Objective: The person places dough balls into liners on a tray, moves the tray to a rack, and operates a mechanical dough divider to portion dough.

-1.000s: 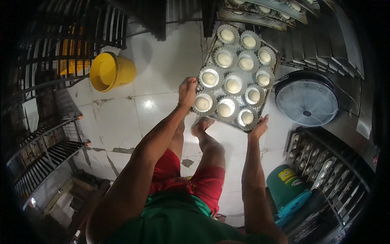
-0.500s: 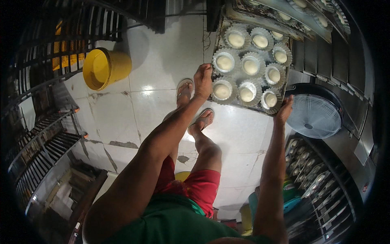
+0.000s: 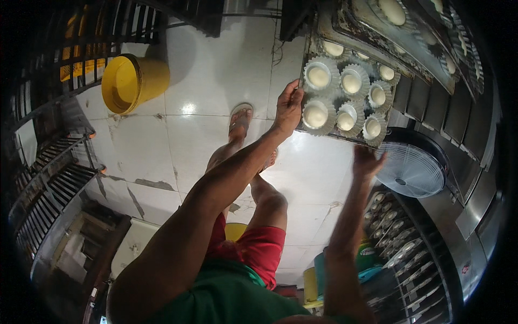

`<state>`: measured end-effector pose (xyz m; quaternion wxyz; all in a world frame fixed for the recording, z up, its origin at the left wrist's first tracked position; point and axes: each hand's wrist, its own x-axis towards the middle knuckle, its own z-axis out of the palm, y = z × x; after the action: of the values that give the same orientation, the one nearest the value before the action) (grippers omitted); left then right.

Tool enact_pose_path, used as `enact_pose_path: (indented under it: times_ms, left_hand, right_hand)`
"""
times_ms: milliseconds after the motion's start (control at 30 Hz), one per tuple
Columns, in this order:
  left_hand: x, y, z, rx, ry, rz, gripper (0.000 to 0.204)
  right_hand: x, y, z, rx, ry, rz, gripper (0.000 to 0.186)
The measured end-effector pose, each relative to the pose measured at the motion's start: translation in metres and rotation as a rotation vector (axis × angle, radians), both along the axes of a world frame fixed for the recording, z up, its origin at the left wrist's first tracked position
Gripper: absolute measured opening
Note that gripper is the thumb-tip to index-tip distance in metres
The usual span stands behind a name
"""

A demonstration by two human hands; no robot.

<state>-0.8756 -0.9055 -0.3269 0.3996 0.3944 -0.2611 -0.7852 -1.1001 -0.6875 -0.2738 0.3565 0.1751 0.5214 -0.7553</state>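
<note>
A dark, worn metal baking tray (image 3: 337, 139) carries rows of fluted foil cups, each with a round ball of pale dough (image 3: 352, 83). My left hand (image 3: 290, 107) is closed round the tray's left edge, thumb on top. At the near edge, toward the right corner, is my right hand (image 3: 367, 161), somewhat blurred. Its thumb stands out to the side, and its fingertips go out of sight at or below the tray's rim. The tray's far part lies beneath another tray (image 3: 372, 38) of a stack holding similar filled cups.
A round caged fan (image 3: 413, 167) stands right of the tray, close to my right hand. A yellow bucket (image 3: 135, 83) is on the tiled floor at left. Metal racks (image 3: 59, 170) line the left side; another rack (image 3: 421, 254) with several filled trays stands lower right.
The tray has moved farther in under the stacked trays, covering more of its far cups. My right hand has shifted from the right corner to the near edge, its thumb off the tray.
</note>
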Motion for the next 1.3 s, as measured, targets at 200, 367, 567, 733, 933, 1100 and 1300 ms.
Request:
enact_pose_path:
  times_ms: [200,367,567,733,933,1100,1300]
  left_hand:
    - [-0.014,-0.010,0.000,-0.018,-0.001,0.032,0.033]
    - [-0.016,0.012,0.010,-0.175,-0.300,-0.020,0.036]
    - [-0.003,0.045,0.047,-0.032,-0.231,-0.095,0.055]
    - [-0.003,0.052,0.048,-0.107,-0.264,-0.073,0.044]
    - [-0.016,0.025,0.043,-0.198,-0.266,-0.038,0.042]
    - [-0.022,0.003,0.033,-0.089,-0.163,-0.087,0.043]
    - [-0.002,0.000,0.036,0.166,-0.039,-0.201,0.042]
  right_hand:
    - [0.089,-0.061,-0.002,0.004,0.133,0.098,0.051]
    - [0.083,-0.051,0.001,0.165,0.206,0.072,0.038]
    - [0.097,-0.037,0.040,0.335,0.269,0.131,0.039]
    - [0.096,-0.031,0.057,0.390,0.295,0.203,0.037]
    - [0.075,-0.049,0.038,0.308,0.337,0.222,0.034]
    - [0.054,-0.080,0.022,0.282,0.342,0.190,0.031]
    - [0.036,-0.118,0.004,0.323,0.388,0.180,0.031]
